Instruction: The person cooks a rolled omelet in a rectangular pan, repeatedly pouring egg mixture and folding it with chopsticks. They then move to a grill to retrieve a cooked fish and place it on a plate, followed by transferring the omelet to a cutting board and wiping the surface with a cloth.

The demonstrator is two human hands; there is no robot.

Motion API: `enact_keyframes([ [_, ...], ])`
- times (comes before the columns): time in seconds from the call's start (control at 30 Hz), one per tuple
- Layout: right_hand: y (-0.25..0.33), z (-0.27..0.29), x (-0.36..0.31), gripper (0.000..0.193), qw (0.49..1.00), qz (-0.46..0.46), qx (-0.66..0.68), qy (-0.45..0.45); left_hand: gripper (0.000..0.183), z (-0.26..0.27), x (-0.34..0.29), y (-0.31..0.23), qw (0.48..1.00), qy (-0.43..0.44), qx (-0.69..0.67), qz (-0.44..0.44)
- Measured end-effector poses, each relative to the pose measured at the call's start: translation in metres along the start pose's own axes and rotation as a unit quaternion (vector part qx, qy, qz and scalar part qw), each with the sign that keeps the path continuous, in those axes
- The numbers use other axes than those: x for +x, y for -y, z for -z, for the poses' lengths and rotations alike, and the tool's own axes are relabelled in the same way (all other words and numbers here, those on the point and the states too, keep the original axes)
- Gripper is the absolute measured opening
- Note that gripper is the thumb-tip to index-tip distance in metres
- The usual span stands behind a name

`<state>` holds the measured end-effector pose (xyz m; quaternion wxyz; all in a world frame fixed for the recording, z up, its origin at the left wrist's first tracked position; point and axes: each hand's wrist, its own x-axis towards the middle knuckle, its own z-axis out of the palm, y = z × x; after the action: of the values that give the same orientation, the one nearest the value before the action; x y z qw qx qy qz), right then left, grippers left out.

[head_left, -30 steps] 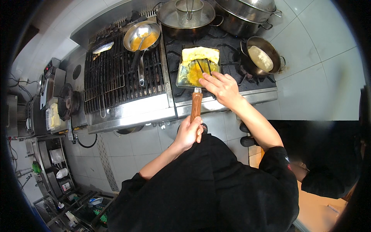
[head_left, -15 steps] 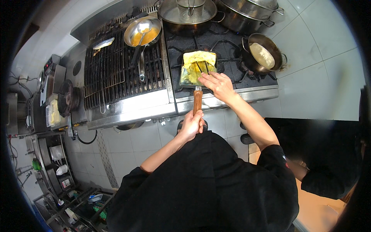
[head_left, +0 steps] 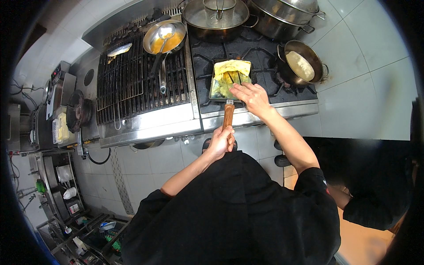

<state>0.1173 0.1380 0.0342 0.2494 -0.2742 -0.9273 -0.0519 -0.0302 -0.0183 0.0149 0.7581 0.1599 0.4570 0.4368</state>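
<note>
My left hand (head_left: pixel 221 142) is closed around the wooden handle (head_left: pixel 228 115) of a rectangular omelette pan (head_left: pixel 211 94) over the stove. Along the pan's far side lies a folded yellow omelette (head_left: pixel 232 67), and a thin, wet-looking layer of egg (head_left: pixel 221 87) covers the nearer part. Dark chopsticks (head_left: pixel 230 78) extend from my right hand (head_left: pixel 252 98), which grips them above the pan's near right corner. Their tips reach the egg near the fold; whether they pierce it I cannot tell.
On the grill (head_left: pixel 132 90) left of me rests a round pan (head_left: pixel 147 44) with orange liquid and a ladle (head_left: pixel 166 32); a fish piece (head_left: pixel 120 50) lies farther left. Large pots (head_left: pixel 212 33) stand behind, a smaller pot (head_left: pixel 324 70) right. Another person in black (head_left: pixel 375 176) stands at right.
The omelette pan has shifted slightly to the right, with my left hand still on its handle. My right hand and the chopsticks have moved a little right along with it.
</note>
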Motion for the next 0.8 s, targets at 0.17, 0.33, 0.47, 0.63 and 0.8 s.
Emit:
enact_keyframes([
  [0.17,-0.004,-0.003,-0.001,0.041,1.0,-0.005,0.004,-0.005,0.024,0.003,0.005,0.004,1.0,0.0,0.013,-0.011],
  [0.33,-0.007,-0.006,-0.003,0.043,1.0,-0.005,0.011,-0.006,0.021,-0.002,0.01,0.006,0.999,-0.032,0.038,-0.014],
  [0.47,-0.01,-0.011,-0.005,0.045,1.0,-0.007,0.022,-0.009,0.021,-0.005,0.012,0.006,0.996,-0.051,0.075,-0.022],
  [0.63,-0.01,-0.011,-0.005,0.046,1.0,-0.005,0.022,-0.016,0.023,-0.005,0.012,0.005,0.991,-0.061,0.11,-0.036],
  [0.8,-0.011,-0.013,-0.005,0.047,0.999,-0.003,0.02,-0.027,0.023,-0.007,0.012,0.003,0.989,-0.069,0.123,-0.037],
])
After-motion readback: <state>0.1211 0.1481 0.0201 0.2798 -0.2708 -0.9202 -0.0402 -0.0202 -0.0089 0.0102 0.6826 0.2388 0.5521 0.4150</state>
